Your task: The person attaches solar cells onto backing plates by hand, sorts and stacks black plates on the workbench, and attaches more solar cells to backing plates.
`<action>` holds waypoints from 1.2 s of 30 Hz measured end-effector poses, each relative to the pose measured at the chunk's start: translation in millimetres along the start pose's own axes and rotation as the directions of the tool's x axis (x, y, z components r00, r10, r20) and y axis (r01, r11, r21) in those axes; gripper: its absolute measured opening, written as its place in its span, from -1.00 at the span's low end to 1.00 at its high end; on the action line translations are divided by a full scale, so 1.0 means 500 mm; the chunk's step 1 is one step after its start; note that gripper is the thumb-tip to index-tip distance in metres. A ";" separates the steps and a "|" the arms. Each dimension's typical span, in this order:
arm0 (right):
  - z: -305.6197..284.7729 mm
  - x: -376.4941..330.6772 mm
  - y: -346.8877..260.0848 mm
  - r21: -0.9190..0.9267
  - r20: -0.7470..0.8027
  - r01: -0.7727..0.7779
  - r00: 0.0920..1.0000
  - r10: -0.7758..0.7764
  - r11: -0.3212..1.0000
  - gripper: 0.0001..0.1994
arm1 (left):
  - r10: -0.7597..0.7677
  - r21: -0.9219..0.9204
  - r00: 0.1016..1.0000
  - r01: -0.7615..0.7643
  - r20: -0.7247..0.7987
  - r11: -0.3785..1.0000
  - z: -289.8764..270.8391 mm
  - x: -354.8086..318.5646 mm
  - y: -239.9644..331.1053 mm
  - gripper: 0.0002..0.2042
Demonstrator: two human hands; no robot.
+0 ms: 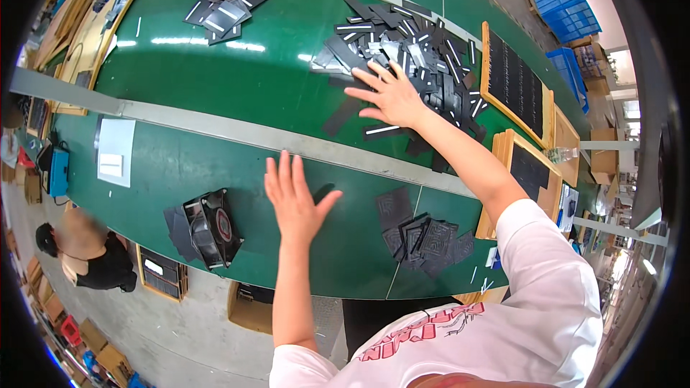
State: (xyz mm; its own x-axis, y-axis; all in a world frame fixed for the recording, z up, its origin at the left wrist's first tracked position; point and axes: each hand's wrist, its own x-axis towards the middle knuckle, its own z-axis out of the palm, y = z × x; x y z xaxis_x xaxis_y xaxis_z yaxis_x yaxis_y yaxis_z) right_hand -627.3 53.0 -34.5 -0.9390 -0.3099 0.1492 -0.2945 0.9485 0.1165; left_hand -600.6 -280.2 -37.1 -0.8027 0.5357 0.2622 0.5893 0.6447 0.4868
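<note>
My right hand point(392, 98) is stretched out to the far side of the green table, fingers spread, at the near left edge of a large heap of black flat pieces point(431, 54). Many of these pieces carry white strips. Whether the fingertips touch them I cannot tell. Over the nearer part of the table is my left hand point(293, 205), fingers apart and holding nothing. To its left stands a black box-shaped fan point(213, 228), with dark flat sheets point(180, 233) beside it. Black square plates with a maze-like pattern point(431, 241) lie in a loose pile to its right.
A grey metal rail point(237, 128) crosses the table. A smaller heap of black pieces point(228, 11) lies far left. Wooden frames with black pieces point(514, 79) line the right side, and wooden boards point(90, 43) the left. A seated person point(100, 262) is at lower left.
</note>
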 end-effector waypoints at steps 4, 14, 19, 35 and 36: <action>0.010 0.025 -0.001 -0.041 -0.031 -0.152 0.988 0.150 0.988 -0.49 | -0.057 0.088 0.998 0.059 -0.023 0.994 -0.015 -0.006 -0.072 -0.06; 0.083 0.472 0.006 0.437 -0.120 -0.277 0.925 0.361 0.856 -0.27 | -0.061 0.078 0.997 0.056 0.057 0.995 -0.011 0.006 -0.061 -0.16; 0.155 0.772 0.066 0.457 0.276 -0.745 0.638 0.719 0.486 0.03 | -0.083 0.002 0.995 0.083 0.045 0.997 -0.006 0.006 -0.065 -0.21; 0.136 0.843 -0.019 0.390 0.326 -0.468 0.876 0.356 0.793 0.41 | -0.099 0.037 0.993 0.097 0.067 0.995 -0.010 0.010 -0.074 -0.31; 0.130 0.839 -0.012 0.403 0.368 -0.526 0.842 0.394 0.749 0.43 | -0.100 0.037 0.993 0.098 0.068 0.995 -0.011 0.012 -0.073 -0.32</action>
State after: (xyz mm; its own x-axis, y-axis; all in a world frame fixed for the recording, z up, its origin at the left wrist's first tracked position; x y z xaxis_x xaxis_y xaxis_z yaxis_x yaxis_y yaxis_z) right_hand -1030.8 -78.3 -36.5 -0.9723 0.1369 -0.1893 0.2020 0.8996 -0.3872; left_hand -627.4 -303.3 -48.7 -0.8494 0.5045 0.1549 0.5113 0.7138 0.4786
